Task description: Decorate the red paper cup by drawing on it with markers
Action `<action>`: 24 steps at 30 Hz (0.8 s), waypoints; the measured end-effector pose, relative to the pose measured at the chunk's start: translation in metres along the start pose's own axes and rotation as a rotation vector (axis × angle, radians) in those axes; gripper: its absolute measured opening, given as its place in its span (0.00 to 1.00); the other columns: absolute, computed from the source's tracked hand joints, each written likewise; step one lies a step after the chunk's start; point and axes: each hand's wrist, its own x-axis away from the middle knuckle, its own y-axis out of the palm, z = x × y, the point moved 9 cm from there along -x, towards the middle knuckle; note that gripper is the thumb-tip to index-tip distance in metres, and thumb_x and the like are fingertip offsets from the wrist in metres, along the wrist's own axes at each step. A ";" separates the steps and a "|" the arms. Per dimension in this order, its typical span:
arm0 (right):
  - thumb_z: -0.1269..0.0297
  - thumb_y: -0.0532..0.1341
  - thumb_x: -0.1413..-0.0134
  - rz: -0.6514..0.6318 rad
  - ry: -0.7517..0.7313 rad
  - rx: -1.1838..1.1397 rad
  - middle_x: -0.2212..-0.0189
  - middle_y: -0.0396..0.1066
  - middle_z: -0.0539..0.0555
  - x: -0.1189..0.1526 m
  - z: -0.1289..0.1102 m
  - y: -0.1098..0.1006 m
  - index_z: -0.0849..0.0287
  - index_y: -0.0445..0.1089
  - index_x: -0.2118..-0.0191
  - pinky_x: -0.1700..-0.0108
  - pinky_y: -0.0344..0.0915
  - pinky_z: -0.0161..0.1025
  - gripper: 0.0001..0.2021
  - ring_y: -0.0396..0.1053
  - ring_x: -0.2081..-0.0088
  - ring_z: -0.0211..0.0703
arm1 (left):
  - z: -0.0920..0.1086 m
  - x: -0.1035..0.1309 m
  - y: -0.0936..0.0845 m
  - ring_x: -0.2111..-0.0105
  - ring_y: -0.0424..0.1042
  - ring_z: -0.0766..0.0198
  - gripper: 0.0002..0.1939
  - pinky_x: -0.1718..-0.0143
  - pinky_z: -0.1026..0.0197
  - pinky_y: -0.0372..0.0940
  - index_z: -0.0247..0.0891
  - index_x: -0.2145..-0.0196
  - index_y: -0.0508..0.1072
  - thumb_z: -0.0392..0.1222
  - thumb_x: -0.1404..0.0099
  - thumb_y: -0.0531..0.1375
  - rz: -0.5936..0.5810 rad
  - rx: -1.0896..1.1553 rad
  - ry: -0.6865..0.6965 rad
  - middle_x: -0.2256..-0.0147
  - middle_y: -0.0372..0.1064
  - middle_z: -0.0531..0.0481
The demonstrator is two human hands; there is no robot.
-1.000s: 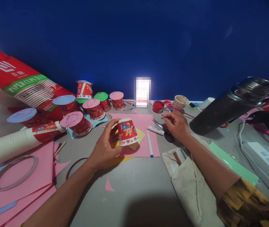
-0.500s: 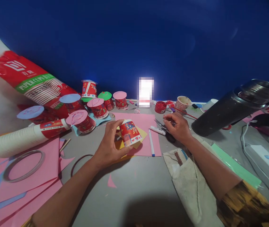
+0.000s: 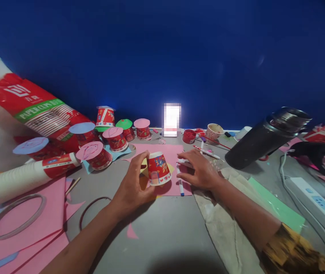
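Thumb and fingers of my left hand (image 3: 132, 184) are around a red patterned paper cup (image 3: 158, 168), which stands with its narrow end up, slightly tilted. Beneath and behind it lie yellow paper pieces and a pink sheet (image 3: 162, 149). My right hand (image 3: 200, 170) is to the right of the cup, apart from it, its fingers spread and nothing gripped. A marker with a blue end (image 3: 181, 187) lies just below its fingertips, and a white marker is partly hidden behind them.
Several decorated cups (image 3: 116, 140) and a bag of paper cups (image 3: 40, 102) stand or lie at the left. At the right are a black flask (image 3: 265, 139), a cloth (image 3: 225, 217), green paper (image 3: 276, 203) and a power strip (image 3: 319, 201).
My right hand has moved left and down toward the cup, its fingers now spread. The cup in my left hand looks more upright. The camera view has shifted slightly.
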 end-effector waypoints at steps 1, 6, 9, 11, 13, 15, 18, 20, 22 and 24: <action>0.57 0.71 0.37 0.030 -0.002 0.016 0.52 0.83 0.60 0.000 -0.002 -0.002 0.52 0.75 0.45 0.48 0.73 0.55 0.17 0.77 0.52 0.58 | 0.000 0.000 0.000 0.32 0.66 0.43 0.45 0.35 0.39 0.71 0.50 0.27 0.54 0.35 0.37 0.66 0.003 -0.011 0.007 0.31 0.60 0.40; 0.61 0.60 0.30 0.280 0.295 0.189 0.69 0.81 0.53 0.003 0.041 -0.036 0.51 0.76 0.65 0.57 0.72 0.45 0.10 0.77 0.65 0.49 | -0.004 -0.001 -0.006 0.31 0.64 0.39 0.45 0.37 0.35 0.74 0.53 0.27 0.55 0.32 0.37 0.64 0.063 -0.118 0.015 0.32 0.58 0.39; 0.60 0.58 0.32 0.303 0.567 0.298 0.68 0.82 0.52 0.012 0.087 -0.054 0.52 0.76 0.63 0.61 0.72 0.43 0.10 0.78 0.67 0.49 | -0.005 -0.003 -0.007 0.33 0.65 0.38 0.44 0.40 0.35 0.76 0.54 0.28 0.57 0.33 0.37 0.65 0.070 -0.101 0.008 0.34 0.59 0.40; 0.62 0.58 0.33 0.286 0.624 0.353 0.66 0.83 0.55 0.013 0.105 -0.061 0.53 0.77 0.63 0.60 0.72 0.46 0.11 0.78 0.65 0.52 | -0.004 -0.004 -0.007 0.34 0.66 0.38 0.42 0.40 0.34 0.76 0.53 0.29 0.59 0.34 0.37 0.65 0.073 -0.105 0.014 0.36 0.61 0.40; 0.63 0.60 0.36 0.232 0.660 0.404 0.64 0.83 0.57 0.014 0.117 -0.061 0.53 0.78 0.63 0.59 0.72 0.47 0.08 0.78 0.62 0.55 | -0.004 -0.005 -0.008 0.34 0.66 0.38 0.40 0.40 0.34 0.76 0.53 0.30 0.61 0.35 0.36 0.66 0.080 -0.107 0.008 0.36 0.62 0.40; 0.67 0.65 0.43 0.152 0.671 0.448 0.60 0.83 0.59 0.015 0.121 -0.055 0.53 0.79 0.62 0.55 0.72 0.49 0.05 0.78 0.56 0.58 | -0.005 -0.005 -0.009 0.34 0.66 0.38 0.38 0.41 0.36 0.77 0.52 0.31 0.62 0.37 0.35 0.66 0.078 -0.082 -0.031 0.36 0.62 0.40; 0.75 0.67 0.51 0.033 0.669 0.503 0.55 0.82 0.63 0.016 0.118 -0.044 0.55 0.80 0.63 0.48 0.71 0.52 0.10 0.75 0.49 0.62 | -0.013 -0.005 -0.009 0.33 0.66 0.40 0.37 0.39 0.38 0.76 0.48 0.32 0.63 0.37 0.37 0.65 0.069 0.013 -0.157 0.34 0.60 0.40; 0.75 0.65 0.48 -0.018 0.668 0.532 0.54 0.80 0.67 0.017 0.114 -0.040 0.58 0.80 0.62 0.45 0.69 0.54 0.09 0.73 0.47 0.64 | -0.018 -0.005 -0.007 0.33 0.68 0.41 0.39 0.36 0.39 0.74 0.46 0.33 0.62 0.37 0.40 0.66 0.054 0.096 -0.250 0.33 0.61 0.39; 0.71 0.63 0.41 -0.049 0.661 0.556 0.52 0.79 0.70 0.016 0.108 -0.039 0.61 0.80 0.62 0.45 0.68 0.56 0.07 0.72 0.45 0.67 | -0.022 -0.004 -0.002 0.33 0.70 0.42 0.42 0.33 0.38 0.70 0.44 0.33 0.61 0.36 0.44 0.66 0.017 0.193 -0.323 0.33 0.62 0.38; 0.68 0.61 0.36 -0.066 0.659 0.611 0.51 0.79 0.69 0.014 0.101 -0.041 0.61 0.80 0.59 0.44 0.68 0.55 0.08 0.72 0.45 0.66 | -0.026 -0.002 0.001 0.32 0.69 0.42 0.43 0.31 0.39 0.68 0.43 0.33 0.61 0.36 0.46 0.66 0.002 0.289 -0.376 0.33 0.63 0.37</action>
